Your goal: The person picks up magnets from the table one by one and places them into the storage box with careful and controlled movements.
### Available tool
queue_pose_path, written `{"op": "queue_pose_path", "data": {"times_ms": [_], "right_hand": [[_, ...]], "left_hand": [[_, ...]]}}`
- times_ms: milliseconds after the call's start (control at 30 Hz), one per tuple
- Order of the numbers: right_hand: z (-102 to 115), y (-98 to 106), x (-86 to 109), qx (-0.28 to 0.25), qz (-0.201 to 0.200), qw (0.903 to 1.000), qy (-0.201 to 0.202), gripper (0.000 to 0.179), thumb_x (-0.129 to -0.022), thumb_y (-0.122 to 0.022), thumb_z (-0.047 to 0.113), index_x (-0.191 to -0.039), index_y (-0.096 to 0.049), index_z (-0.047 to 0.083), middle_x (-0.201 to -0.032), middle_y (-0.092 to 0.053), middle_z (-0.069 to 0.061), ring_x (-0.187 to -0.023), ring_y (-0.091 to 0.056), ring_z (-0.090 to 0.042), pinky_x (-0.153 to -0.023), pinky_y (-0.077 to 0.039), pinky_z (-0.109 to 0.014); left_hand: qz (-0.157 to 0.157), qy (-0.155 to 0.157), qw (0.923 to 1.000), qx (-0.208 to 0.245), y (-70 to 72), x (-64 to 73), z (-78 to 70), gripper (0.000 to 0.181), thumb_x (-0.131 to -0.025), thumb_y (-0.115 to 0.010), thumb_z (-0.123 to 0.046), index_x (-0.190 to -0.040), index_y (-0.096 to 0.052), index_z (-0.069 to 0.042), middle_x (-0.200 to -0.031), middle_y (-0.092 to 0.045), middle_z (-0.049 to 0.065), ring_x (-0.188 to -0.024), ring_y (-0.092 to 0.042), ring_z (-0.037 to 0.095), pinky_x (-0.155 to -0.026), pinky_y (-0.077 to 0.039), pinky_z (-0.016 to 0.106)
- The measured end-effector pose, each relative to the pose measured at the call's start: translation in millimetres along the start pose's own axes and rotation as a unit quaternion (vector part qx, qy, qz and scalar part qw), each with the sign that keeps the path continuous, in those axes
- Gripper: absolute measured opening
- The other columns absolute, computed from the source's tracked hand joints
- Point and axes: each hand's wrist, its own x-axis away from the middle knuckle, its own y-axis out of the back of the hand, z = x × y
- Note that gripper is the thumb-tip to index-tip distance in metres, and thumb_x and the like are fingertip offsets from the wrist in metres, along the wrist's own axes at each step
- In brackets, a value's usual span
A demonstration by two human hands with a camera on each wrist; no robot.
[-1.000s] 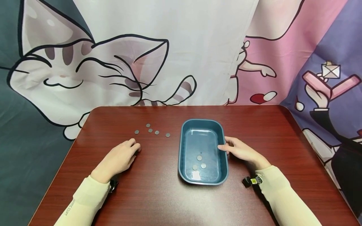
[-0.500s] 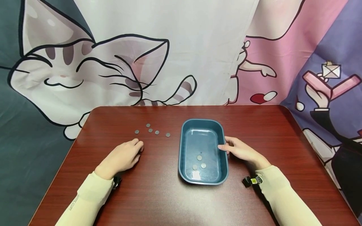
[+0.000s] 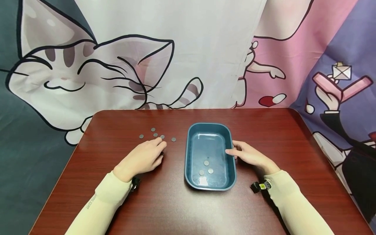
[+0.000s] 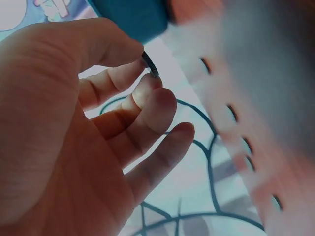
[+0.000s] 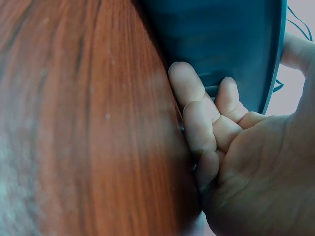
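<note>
My left hand [image 3: 142,157] is over the table, just on the near side of several loose coins [image 3: 141,136]. In the left wrist view its thumb and fingertips pinch a coin [image 4: 150,64], seen edge-on; the head view hides this coin. My right hand [image 3: 249,154] grips the right side of a blue rectangular tray [image 3: 188,153]. Its thumb lies over the rim, and the other fingers [image 5: 199,128] are curled against the outer wall, low by the tabletop. Inside the tray, toward its near end, lie a few silvery coins [image 3: 210,171].
The reddish-brown wooden table [image 3: 164,209] has rounded far corners. Behind it hangs a cartoon-printed cloth [image 3: 211,58]. A small dark device [image 3: 258,186] sits at the right wrist.
My left hand has moved right and slightly away from me, toward the tray. The right hand and tray have kept their places. The loose coins lie as before.
</note>
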Motion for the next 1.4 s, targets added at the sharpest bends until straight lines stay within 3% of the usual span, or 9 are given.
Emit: {"op": "queue_pose_path", "data": {"times_ms": [367, 800, 933, 1133, 1233, 1400], "right_hand": [[-0.6, 0.6, -0.9, 0.002, 0.001, 1.0000, -0.004, 0.025, -0.103, -0.062, 0.032, -0.107, -0.060, 0.007, -0.077, -0.054, -0.010, -0.075, -0.058, -0.023, -0.070, -0.045, -0.030], [-0.2, 0.8, -0.6, -0.010, 0.000, 0.9999, -0.003, 0.026, -0.102, -0.064, 0.031, -0.110, -0.061, 0.007, -0.075, -0.053, -0.006, -0.072, -0.056, -0.016, -0.069, -0.046, -0.029], [-0.9, 0.8, -0.9, -0.010, 0.000, 1.0000, 0.002, 0.027, -0.102, -0.064, 0.032, -0.112, -0.061, 0.006, -0.075, -0.053, -0.005, -0.071, -0.056, -0.016, -0.068, -0.046, -0.029], [-1.0, 1.2, -0.3, -0.006, 0.002, 1.0000, 0.002, 0.029, -0.102, -0.064, 0.032, -0.113, -0.061, 0.005, -0.075, -0.054, -0.006, -0.071, -0.057, -0.017, -0.068, -0.047, -0.029], [-2.1, 1.6, -0.6, -0.007, 0.003, 1.0000, 0.000, 0.029, -0.102, -0.064, 0.031, -0.114, -0.062, 0.005, -0.075, -0.054, -0.006, -0.071, -0.057, -0.017, -0.068, -0.047, -0.029], [-2.5, 1.5, -1.5, -0.006, 0.003, 1.0000, 0.004, 0.026, -0.103, -0.063, 0.029, -0.112, -0.061, 0.005, -0.075, -0.053, -0.006, -0.071, -0.057, -0.018, -0.068, -0.046, -0.029]], "left_hand": [[-0.008, -0.045, 0.9988, 0.013, 6.0, -38.2, -33.7, 0.015, -0.091, -0.066, -0.015, -0.102, -0.057, -0.010, -0.092, -0.051, 0.002, -0.073, -0.052, 0.018, -0.069, -0.050, 0.033], [-0.028, -0.092, 0.9952, 0.018, 9.9, -66.4, -61.4, 0.010, -0.093, -0.063, -0.015, -0.100, -0.057, -0.013, -0.089, -0.050, -0.001, -0.075, -0.051, 0.018, -0.069, -0.047, 0.031], [-0.031, -0.112, 0.9932, 0.010, 7.3, -73.6, -66.6, 0.009, -0.093, -0.063, -0.015, -0.098, -0.056, -0.012, -0.086, -0.048, 0.000, -0.070, -0.048, 0.019, -0.064, -0.043, 0.030], [-0.037, -0.125, 0.9914, -0.011, -1.2, -85.9, -73.9, 0.009, -0.093, -0.064, -0.018, -0.096, -0.057, -0.014, -0.084, -0.050, -0.001, -0.075, -0.051, 0.019, -0.074, -0.045, 0.033], [-0.025, -0.123, 0.9920, -0.017, -5.8, -91.9, -77.7, 0.008, -0.093, -0.064, -0.019, -0.097, -0.059, -0.015, -0.084, -0.053, -0.001, -0.074, -0.054, 0.018, -0.075, -0.046, 0.033], [0.036, -0.098, 0.9943, -0.023, -11.1, -98.9, -83.7, 0.012, -0.093, -0.064, -0.021, -0.103, -0.063, -0.015, -0.085, -0.058, -0.002, -0.075, -0.060, 0.017, -0.074, -0.045, 0.033]]}}
